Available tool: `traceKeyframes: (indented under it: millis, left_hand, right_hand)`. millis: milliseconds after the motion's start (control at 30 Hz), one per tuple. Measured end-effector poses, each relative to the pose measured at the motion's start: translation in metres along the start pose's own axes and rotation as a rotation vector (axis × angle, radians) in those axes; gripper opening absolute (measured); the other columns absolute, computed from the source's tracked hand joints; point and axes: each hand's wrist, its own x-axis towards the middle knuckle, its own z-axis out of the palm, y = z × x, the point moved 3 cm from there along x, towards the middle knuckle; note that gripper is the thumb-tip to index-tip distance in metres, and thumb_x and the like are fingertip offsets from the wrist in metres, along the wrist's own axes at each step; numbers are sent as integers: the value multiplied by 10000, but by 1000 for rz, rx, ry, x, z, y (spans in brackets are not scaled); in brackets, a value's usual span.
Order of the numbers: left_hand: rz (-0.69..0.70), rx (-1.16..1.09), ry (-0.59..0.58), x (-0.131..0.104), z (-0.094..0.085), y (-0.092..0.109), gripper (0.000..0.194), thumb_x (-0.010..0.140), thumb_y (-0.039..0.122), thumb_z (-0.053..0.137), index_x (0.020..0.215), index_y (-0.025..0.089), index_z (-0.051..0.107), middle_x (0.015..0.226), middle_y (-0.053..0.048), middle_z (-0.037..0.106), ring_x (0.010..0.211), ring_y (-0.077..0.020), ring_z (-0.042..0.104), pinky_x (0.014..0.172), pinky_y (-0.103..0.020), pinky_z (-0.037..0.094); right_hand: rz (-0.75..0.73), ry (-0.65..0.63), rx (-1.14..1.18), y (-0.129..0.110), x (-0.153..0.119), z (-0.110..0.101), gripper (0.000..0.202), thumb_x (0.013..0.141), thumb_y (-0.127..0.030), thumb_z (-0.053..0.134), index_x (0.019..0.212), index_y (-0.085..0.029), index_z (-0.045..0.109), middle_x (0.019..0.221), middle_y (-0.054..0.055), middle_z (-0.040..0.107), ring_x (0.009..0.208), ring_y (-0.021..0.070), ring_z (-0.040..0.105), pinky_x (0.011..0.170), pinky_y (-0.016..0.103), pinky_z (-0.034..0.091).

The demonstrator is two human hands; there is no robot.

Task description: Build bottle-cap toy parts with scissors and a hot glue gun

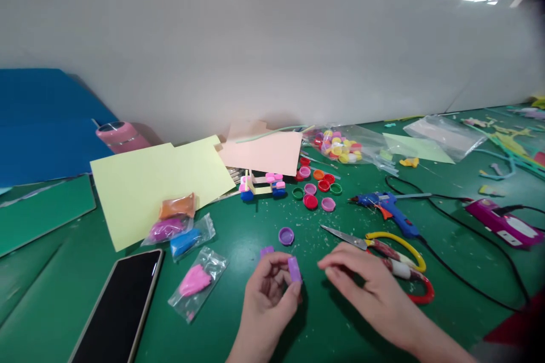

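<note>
Between the thumb and fingers of my left hand (272,295) is a small purple block (294,270), held upright at the front edge of the hand. Another purple piece (267,251) shows just behind the same fingers; whether the hand touches it I cannot tell. My right hand (366,289) hovers to the right, thumb and forefinger tips brought together, nothing visible in them. Beyond the hands lies a purple bottle cap (286,236). Scissors (395,255) with yellow and red handles lie beside and partly behind my right hand.
A blue glue gun (387,207) with a black cord lies at right. Several coloured caps (310,189) sit near a small model with blue wheels (263,185). Bagged pink clay (196,281) and a phone (119,306) are at left; a white partition (255,51) stands behind.
</note>
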Motion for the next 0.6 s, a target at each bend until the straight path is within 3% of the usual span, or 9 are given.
traceKeyframes:
  millis: [133, 333, 600]
  left_hand:
    - [76, 90, 47, -1, -3, -4, 236, 657, 174, 642, 880, 189, 568, 667, 19, 552, 566, -85, 493, 545, -190, 411]
    - [197, 292, -13, 2, -6, -1, 301, 643, 86, 604, 914, 207, 553, 671, 26, 550, 580, -95, 508, 568, -198, 437]
    - [274, 475, 27, 2, -12, -4, 268, 658, 126, 605, 909, 207, 556, 587, 28, 529, 502, -114, 480, 520, -228, 425]
  right_hand:
    - [42, -37, 217, -11, 14, 26, 224, 864, -334, 444, 816, -197, 614, 716, 0, 504, 637, 119, 472, 563, 214, 387]
    - [143, -44, 397, -4, 23, 33, 193, 812, -301, 513, 699, -158, 578, 630, -24, 466, 581, 102, 413, 544, 209, 356]
    - [39, -47, 210, -9, 25, 32, 181, 838, -230, 462, 683, -175, 537, 635, -32, 441, 573, 101, 415, 530, 204, 343]
